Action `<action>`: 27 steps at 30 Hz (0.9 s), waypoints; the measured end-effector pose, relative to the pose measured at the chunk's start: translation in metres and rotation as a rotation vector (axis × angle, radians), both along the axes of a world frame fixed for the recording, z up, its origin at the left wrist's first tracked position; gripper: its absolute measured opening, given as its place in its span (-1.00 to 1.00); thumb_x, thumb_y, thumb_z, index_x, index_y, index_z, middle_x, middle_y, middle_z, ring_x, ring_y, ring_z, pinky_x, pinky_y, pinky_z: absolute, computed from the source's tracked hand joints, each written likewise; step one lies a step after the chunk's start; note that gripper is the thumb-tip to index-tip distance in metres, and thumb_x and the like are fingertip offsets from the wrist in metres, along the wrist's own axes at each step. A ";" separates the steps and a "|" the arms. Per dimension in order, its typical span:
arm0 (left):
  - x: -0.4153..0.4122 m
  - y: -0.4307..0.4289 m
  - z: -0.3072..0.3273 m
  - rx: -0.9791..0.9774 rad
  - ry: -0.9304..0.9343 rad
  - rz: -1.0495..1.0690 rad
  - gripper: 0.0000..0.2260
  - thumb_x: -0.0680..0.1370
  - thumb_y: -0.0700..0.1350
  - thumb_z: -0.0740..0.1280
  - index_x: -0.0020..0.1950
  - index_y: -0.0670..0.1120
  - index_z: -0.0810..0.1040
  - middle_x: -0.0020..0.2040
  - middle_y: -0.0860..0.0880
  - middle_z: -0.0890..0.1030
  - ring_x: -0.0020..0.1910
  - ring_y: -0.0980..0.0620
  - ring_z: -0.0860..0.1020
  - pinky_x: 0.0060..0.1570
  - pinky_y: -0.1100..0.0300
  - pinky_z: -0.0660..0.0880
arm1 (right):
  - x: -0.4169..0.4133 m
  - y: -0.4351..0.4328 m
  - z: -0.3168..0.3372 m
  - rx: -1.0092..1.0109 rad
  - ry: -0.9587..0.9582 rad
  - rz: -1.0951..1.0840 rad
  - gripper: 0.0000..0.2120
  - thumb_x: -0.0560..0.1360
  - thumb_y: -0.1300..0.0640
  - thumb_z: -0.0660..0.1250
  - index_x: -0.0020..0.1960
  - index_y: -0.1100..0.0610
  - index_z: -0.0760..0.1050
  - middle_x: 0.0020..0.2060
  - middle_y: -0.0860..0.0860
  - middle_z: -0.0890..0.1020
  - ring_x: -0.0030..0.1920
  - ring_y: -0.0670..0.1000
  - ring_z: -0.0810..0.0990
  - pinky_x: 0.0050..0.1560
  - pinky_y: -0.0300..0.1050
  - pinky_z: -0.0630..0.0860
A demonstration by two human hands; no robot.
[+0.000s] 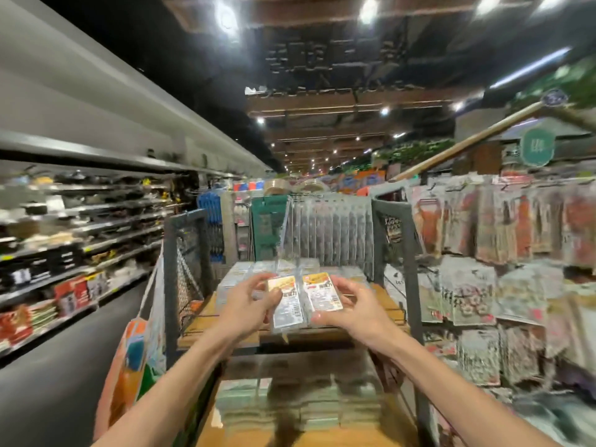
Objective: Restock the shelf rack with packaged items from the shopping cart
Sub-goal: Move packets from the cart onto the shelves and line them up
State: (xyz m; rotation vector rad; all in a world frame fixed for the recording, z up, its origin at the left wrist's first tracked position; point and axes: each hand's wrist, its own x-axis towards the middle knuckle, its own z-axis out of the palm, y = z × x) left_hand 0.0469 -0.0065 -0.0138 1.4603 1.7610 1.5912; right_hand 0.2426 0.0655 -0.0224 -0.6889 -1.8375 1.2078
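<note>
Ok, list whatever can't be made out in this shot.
Head view only.
The packets: print smeared by motion blur, edges covered by the left hand and right hand.
The hanging packs: blurred, labels unreadable.
The shelf stacks below: blurred, kind unclear.
The cart: cannot be picked out in the blur.

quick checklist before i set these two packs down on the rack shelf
1. Left hand grips the left pack: ok.
2. Right hand grips the right pack: ok.
3. Packs side by side, labels up: ok.
4. Hands over the wooden shelf: ok.
5. Free spot in front of the stacked packs: cannot tell, hidden by the hands.
6. Labels match the stack: cannot tell, blurred.
</note>
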 end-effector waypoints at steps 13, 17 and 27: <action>0.025 0.254 0.057 -0.073 0.260 0.130 -0.81 0.58 -0.09 0.24 -0.07 -0.11 0.63 -0.10 -0.06 0.65 -0.06 -0.04 0.58 0.10 -0.03 0.51 | -0.009 0.189 0.022 0.034 -0.033 -0.442 -0.40 0.50 0.00 0.40 0.44 0.06 0.21 0.35 0.02 0.42 0.34 0.05 0.39 0.33 -0.02 0.34; 0.015 0.302 0.044 -0.183 0.370 0.210 -0.79 0.61 -0.01 0.24 -0.05 -0.08 0.60 -0.02 -0.06 0.65 0.01 -0.08 0.58 0.13 0.00 0.52 | -0.013 0.215 0.017 0.006 -0.159 -0.445 -0.45 0.57 -0.03 0.29 0.47 0.05 0.17 0.44 0.04 0.31 0.42 0.08 0.30 0.34 -0.01 0.30; 0.009 0.336 0.025 -0.318 0.901 0.347 -0.90 0.59 -0.08 0.27 0.03 -0.09 0.52 -0.04 -0.04 0.61 -0.02 -0.07 0.54 0.00 0.05 0.53 | -0.014 0.242 0.000 -0.014 -0.331 -0.351 -0.42 0.57 -0.13 0.24 0.49 0.02 0.13 0.48 0.01 0.28 0.43 0.07 0.32 0.36 0.01 0.30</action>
